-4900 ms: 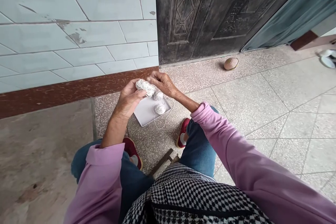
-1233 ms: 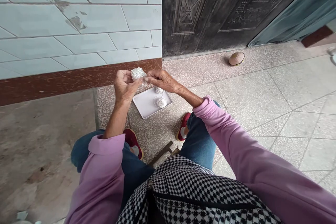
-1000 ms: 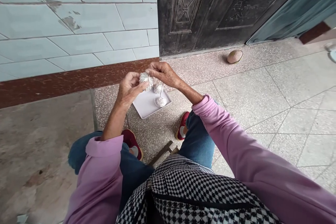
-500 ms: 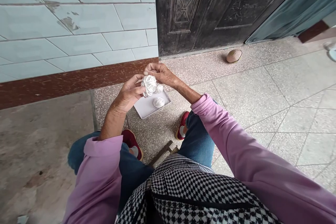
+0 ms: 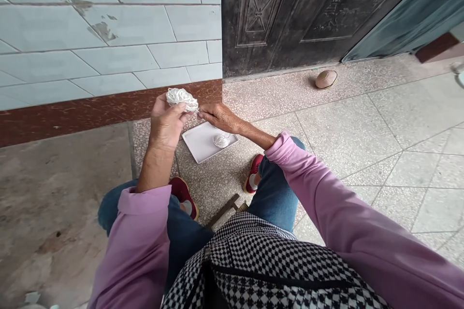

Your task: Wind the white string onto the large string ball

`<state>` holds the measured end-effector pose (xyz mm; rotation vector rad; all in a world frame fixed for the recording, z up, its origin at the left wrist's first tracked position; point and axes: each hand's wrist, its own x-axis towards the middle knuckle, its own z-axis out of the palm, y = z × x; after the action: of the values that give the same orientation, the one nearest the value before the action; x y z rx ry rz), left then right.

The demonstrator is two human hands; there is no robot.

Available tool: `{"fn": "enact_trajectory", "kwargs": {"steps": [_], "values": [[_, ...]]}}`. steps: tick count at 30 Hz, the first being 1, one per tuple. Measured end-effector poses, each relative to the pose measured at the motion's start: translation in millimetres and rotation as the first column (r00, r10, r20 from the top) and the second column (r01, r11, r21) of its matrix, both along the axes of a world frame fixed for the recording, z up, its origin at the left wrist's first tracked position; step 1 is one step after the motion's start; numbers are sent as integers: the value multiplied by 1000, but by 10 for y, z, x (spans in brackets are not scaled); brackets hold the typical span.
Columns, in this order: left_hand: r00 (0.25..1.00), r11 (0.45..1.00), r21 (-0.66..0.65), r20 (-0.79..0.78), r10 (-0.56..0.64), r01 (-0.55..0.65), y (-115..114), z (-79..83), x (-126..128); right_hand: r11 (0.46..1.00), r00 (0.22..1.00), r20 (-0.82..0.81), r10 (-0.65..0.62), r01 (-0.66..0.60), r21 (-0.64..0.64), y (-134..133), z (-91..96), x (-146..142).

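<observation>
I am clasping the wad (image 5: 181,98) of thread, which looks largely wound, in my closed left hand (image 5: 165,124) near the tray (image 5: 197,148), right fingertips (image 5: 201,112) pinching its tip, one small ball (image 5: 221,140) lying on that tray.

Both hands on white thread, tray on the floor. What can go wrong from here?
1. The thread bundle is held only by the left hand at its fingertips, so a slip would likely drop it onto the floor.
2. The right hand pinches the bundle's edge, and a tug could pull loops loose and tangle them.
3. The small thread ball lies loose on the white tray and might roll off.
</observation>
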<state>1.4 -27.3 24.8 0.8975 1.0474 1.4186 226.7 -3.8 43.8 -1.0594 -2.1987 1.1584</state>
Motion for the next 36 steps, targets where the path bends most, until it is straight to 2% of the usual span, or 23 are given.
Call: {"fn": "enact_trajectory", "kwargs": {"steps": [3,5,10,12,15,18,25,28,31,36], "values": [[988,994,23,-106,110,-108,47,-70,-14,996,997,8,74,-74,-51,-103,44,-35],[978,990,65,-161,133,-124,65,-104,-6,991,992,-2,122,-122,-47,-127,78,-38],[987,996,22,-136,84,-82,78,-122,-35,997,994,-83,71,-67,49,39,116,83],[989,998,15,-130,66,-65,89,-118,-83,994,992,-76,101,-97,59,103,108,151],[987,997,24,-139,75,-72,103,-121,-129,981,981,-27,192,-191,13,96,80,208],[980,998,28,-188,59,-54,88,-127,-87,970,971,-46,237,-239,-46,26,23,191],[957,993,120,-286,55,-22,-5,-80,81,949,947,-279,162,-227,-220,25,-247,15],[962,997,77,-274,-10,32,-35,-48,77,940,940,-324,106,-201,-276,40,-311,-9],[979,994,16,-180,-100,104,-64,-3,58,922,924,-374,82,-213,-324,74,-322,33],[988,987,-51,-37,-151,149,-100,66,47,920,882,-467,58,-229,-318,179,-357,111]]}}
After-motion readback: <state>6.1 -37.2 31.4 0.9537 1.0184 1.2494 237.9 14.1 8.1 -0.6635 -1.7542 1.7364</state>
